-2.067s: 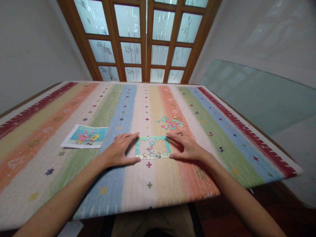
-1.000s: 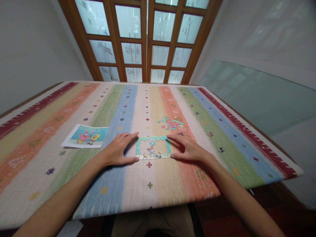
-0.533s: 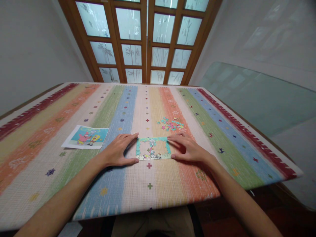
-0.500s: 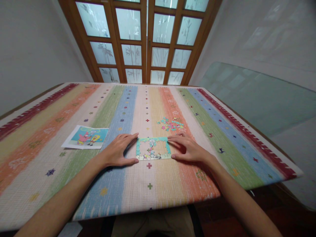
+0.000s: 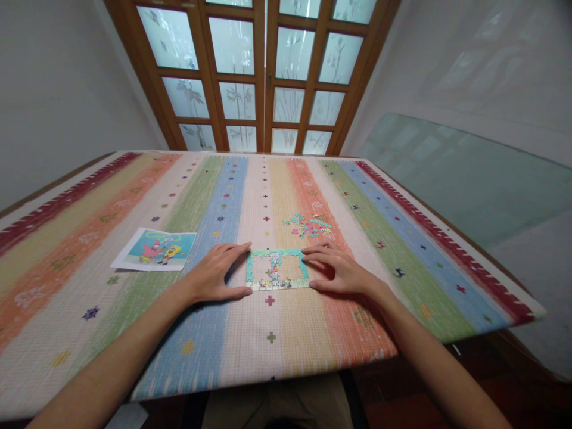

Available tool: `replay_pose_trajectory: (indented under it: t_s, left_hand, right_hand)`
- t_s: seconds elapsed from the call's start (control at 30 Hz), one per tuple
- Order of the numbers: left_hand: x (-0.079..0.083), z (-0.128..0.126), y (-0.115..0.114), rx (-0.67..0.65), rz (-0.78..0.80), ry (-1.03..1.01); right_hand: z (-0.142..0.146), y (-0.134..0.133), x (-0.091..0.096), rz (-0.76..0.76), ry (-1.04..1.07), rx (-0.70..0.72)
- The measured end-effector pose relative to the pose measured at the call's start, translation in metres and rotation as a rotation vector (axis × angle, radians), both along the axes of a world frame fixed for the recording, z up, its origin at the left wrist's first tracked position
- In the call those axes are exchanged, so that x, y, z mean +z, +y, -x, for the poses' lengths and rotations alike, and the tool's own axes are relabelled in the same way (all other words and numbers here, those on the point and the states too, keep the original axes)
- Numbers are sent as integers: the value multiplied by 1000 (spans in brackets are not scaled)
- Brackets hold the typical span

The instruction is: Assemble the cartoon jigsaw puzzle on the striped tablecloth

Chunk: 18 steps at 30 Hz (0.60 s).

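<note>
Spread wide, thumb apart from fingers, the grip of the left hand (image 5: pixel 218 273) frames the left end of a small rectangular jigsaw puzzle (image 5: pixel 274 261), partly assembled with a turquoise border; the right hand (image 5: pixel 338 270) mirrors it with an equally spread grip at the other end. Fingertips sit at the corners, though from here I cannot tell how firmly they press. Two gaps flank the puzzle's middle column. It lies flat between the hands on a surface (image 5: pixel 295 339) covered in multicoloured striped cloth. Just beyond lies a loose scatter of turquoise and pink cardboard pieces (image 5: pixel 309 225); a white-edged printed cartoon sheet (image 5: pixel 158 249) lies farther left.
</note>
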State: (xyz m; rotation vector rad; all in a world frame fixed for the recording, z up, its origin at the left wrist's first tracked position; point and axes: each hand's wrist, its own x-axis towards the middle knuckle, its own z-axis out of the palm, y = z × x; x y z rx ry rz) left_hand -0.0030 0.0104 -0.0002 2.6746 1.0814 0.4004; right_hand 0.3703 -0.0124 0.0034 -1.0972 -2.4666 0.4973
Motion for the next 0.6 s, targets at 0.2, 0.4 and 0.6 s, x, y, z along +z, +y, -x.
replay_pose_trajectory:
  t_s: [0.2,0.4,0.6]
  left_hand:
    - [-1,-2,-1,-4,-4,-8]
    - [0,-2,0,-3,-10,-10]
    - [3,1,0,0,-15,-7]
  right_hand:
    - [3,0,4,11,13,29]
    - [4,-2,8,40,6,-12]
    - [3,-3,9,58,-3,-45]
